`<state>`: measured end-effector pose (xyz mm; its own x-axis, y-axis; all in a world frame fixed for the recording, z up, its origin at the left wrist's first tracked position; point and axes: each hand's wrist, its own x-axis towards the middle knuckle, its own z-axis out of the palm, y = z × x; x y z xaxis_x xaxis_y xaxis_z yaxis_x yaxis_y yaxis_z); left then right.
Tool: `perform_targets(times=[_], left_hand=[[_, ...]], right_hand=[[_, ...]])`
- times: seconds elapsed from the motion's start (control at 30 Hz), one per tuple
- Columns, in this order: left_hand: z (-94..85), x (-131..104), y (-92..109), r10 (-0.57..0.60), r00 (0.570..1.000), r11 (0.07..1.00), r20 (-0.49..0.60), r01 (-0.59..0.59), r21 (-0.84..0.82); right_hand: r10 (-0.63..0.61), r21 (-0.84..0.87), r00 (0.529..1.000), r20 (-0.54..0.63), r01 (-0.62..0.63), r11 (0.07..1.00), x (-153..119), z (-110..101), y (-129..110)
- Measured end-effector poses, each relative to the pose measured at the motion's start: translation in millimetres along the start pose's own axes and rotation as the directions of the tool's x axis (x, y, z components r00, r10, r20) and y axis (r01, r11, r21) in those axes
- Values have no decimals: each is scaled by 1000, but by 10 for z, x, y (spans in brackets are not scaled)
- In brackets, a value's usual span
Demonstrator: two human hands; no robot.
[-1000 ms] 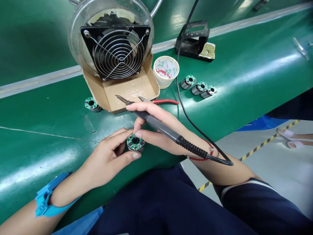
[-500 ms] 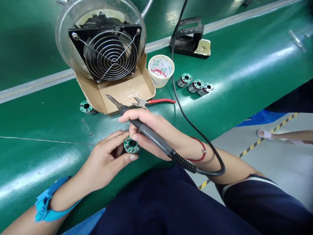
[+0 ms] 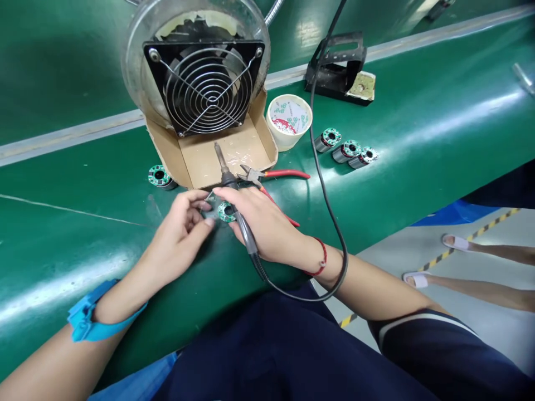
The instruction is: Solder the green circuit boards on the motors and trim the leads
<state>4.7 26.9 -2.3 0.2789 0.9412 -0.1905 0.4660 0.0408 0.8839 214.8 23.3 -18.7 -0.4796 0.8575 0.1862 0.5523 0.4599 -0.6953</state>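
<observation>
Two close hands mid-frame: aim the soldering iron (image 3: 246, 231) your right hand (image 3: 267, 223) grips away from your left hand (image 3: 175, 245), its hold unclear.

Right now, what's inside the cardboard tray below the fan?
The cardboard tray holds small pale scraps. The soldering iron hides a strip of its floor, and the fan covers the back, which can't be seen.
</observation>
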Motion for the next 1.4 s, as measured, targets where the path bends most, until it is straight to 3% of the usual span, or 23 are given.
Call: perform_targets(times=[0.1,0.2,0.33,0.43,0.7,0.9,1.0,1.1,1.4], left_hand=[[-79,8,-1,-35,997,999,-67,35,-8],[-95,-1,33,96,992,975,-86,-76,210],[-50,-18,41,290,956,849,-39,-238,471],[-27,-27,25,362,932,772,-17,-289,566],[-18,-20,15,435,900,703,15,-350,619],[37,-8,29,425,904,724,41,-366,585],[47,-3,23,350,936,815,33,-322,481],[53,9,3,259,961,889,95,-276,365],[99,38,-13,154,983,943,103,-177,282]], right_hand=[[-85,52,995,-56,88,995,-16,-85,-12],[-104,103,967,-231,130,986,-122,-213,-85],[61,207,900,-431,33,978,-341,-274,-166],[179,340,867,-466,-11,940,-494,-233,-186],[206,377,883,-422,-36,926,-594,-173,-197],[229,377,881,-413,-64,924,-602,-182,-184],[234,356,885,-402,-84,931,-607,-203,-180],[239,334,886,-397,-103,937,-594,-238,-188],[230,270,884,-408,-124,955,-533,-340,-201]])
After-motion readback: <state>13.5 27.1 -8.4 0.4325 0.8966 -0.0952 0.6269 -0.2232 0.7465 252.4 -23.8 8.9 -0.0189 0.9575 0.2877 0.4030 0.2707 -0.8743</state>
